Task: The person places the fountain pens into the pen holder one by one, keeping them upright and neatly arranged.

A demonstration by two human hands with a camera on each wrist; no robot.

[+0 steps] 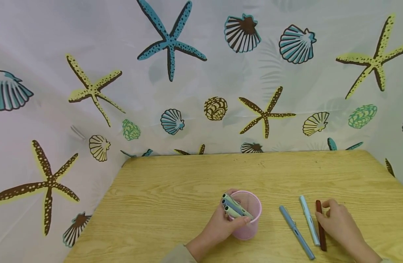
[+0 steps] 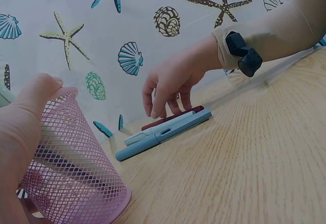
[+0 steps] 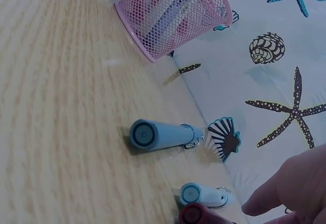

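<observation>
My left hand (image 1: 218,223) grips a pink mesh pen cup (image 1: 245,232), its thumb at the rim. Three pens (image 1: 232,208), pale green and blue-grey, lean inside the cup with their ends above the rim on the hand's side. To the right, three more pens lie side by side on the table: a blue-grey pen (image 1: 296,232), a light blue pen (image 1: 309,220) and a dark red pen (image 1: 321,235). My right hand (image 1: 341,223) is over the dark red pen, fingers bent loosely and fingertips right at its side.
The wood-grain table (image 1: 175,186) stretches to the left and behind the cup. A pale curtain (image 1: 195,87) printed with starfish and shells encloses the back and sides. A dark device (image 2: 243,53) is strapped to the right wrist.
</observation>
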